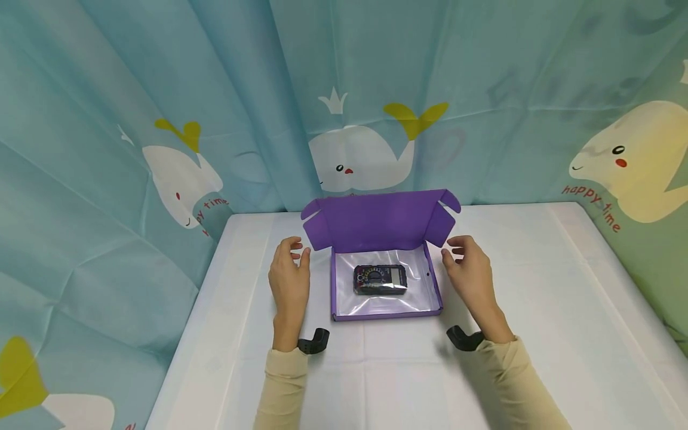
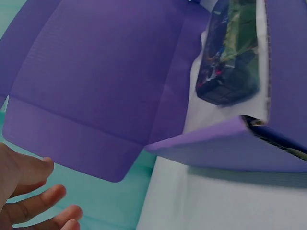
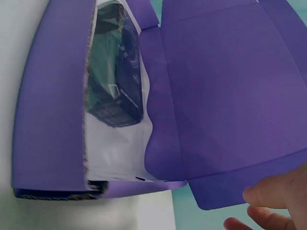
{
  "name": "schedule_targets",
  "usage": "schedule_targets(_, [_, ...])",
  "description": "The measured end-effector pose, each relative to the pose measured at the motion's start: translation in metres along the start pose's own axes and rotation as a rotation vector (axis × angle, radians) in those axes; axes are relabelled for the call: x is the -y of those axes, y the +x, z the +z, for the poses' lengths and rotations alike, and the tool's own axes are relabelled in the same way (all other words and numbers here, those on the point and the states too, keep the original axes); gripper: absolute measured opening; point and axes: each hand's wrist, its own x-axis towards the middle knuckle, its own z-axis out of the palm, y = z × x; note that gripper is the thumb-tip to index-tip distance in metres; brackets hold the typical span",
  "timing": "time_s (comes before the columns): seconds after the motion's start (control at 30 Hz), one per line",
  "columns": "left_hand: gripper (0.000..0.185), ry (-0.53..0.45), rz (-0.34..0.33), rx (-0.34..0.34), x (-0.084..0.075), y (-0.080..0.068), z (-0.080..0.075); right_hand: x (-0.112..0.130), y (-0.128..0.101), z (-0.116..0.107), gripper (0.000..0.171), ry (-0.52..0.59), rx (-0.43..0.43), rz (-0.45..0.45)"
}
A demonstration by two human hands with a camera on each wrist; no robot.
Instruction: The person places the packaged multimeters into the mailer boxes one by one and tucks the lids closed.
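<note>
A purple cardboard box (image 1: 387,315) stands on the table with its lid (image 1: 376,221) raised at the back and the side flaps spread. Inside, on clear plastic wrapping (image 1: 344,298), lies a dark multimeter (image 1: 380,280) with a round dial and a small screen. My left hand (image 1: 290,275) is just left of the box, loosely curved near the left lid flap, holding nothing. On the other side my right hand (image 1: 470,269) is likewise loosely curved beside the right flap. In the right wrist view its thumb (image 3: 268,191) overlaps the flap's edge.
The white table (image 1: 537,358) extends around the box. Behind and to the left hangs a blue curtain (image 1: 242,89) printed with whales. A black wrist mount (image 1: 314,341) sits on the left wrist, another (image 1: 464,338) on the right.
</note>
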Motion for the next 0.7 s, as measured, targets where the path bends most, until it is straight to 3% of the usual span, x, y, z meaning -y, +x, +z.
schedule_targets(0.3, [0.018,-0.009,-0.024,0.041,-0.0019,0.0092,0.0004,0.0012,0.0061,-0.0021,0.029,0.037,0.009,0.0])
schedule_targets(0.7, [0.013,-0.012,-0.012,0.051,-0.0055,0.0098,0.0013,0.0024,0.01,0.0005,0.024,0.024,0.009,-0.025])
